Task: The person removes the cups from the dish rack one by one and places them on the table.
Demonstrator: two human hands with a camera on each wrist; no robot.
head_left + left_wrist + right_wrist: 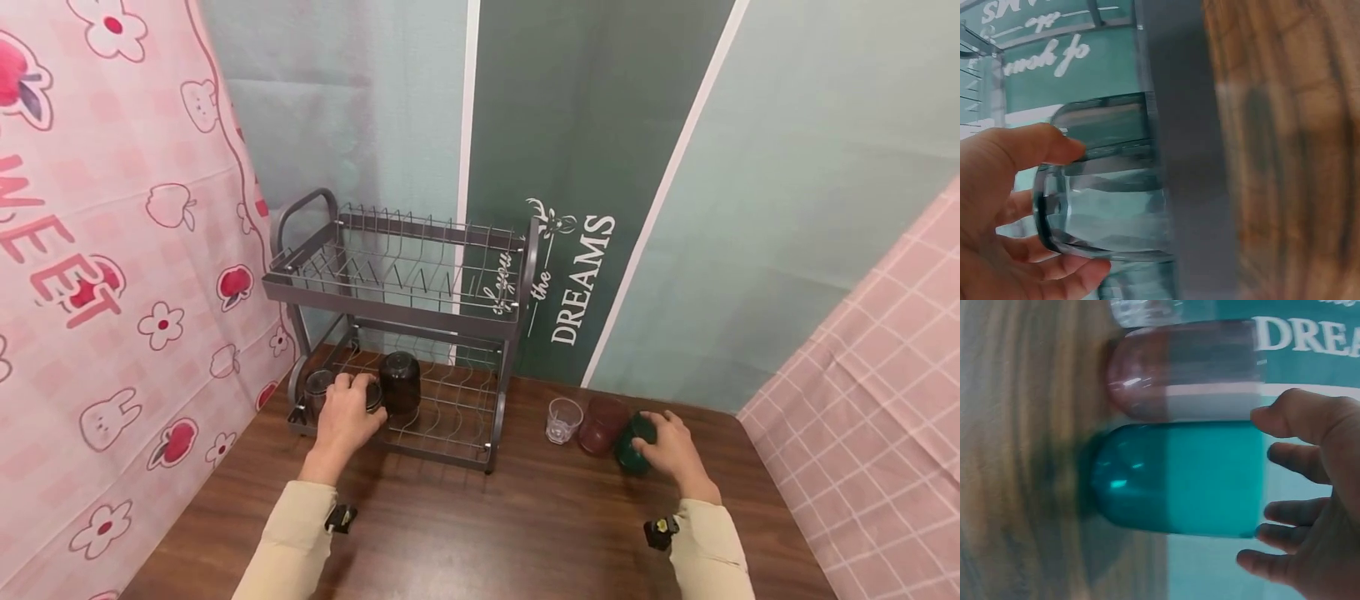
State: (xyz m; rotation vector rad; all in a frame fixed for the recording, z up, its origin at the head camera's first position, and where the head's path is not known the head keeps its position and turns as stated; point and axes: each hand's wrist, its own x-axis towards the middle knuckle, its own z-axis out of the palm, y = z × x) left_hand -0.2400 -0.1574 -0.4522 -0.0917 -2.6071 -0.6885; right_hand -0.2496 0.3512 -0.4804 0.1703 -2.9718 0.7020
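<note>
My left hand (347,417) is at the lower tier of a dark metal dish rack (393,315). Its thumb and fingers curl round the base of an upside-down grey-tinted glass (1110,200), mostly hidden by the hand in the head view. On either side of it in the rack are a dark glass (401,385) and another tinted glass (318,383). Over on the right, my right hand (675,450) is at the rim of an upright green glass (1179,478). Its fingers are spread and apart from the glass in the right wrist view.
Beside the green glass stand a reddish glass (602,425) and a small clear glass (563,420) on the brown wooden table (480,533). The rack's upper tier (405,275) has wire slots. Printed cloths hang at the back and both sides.
</note>
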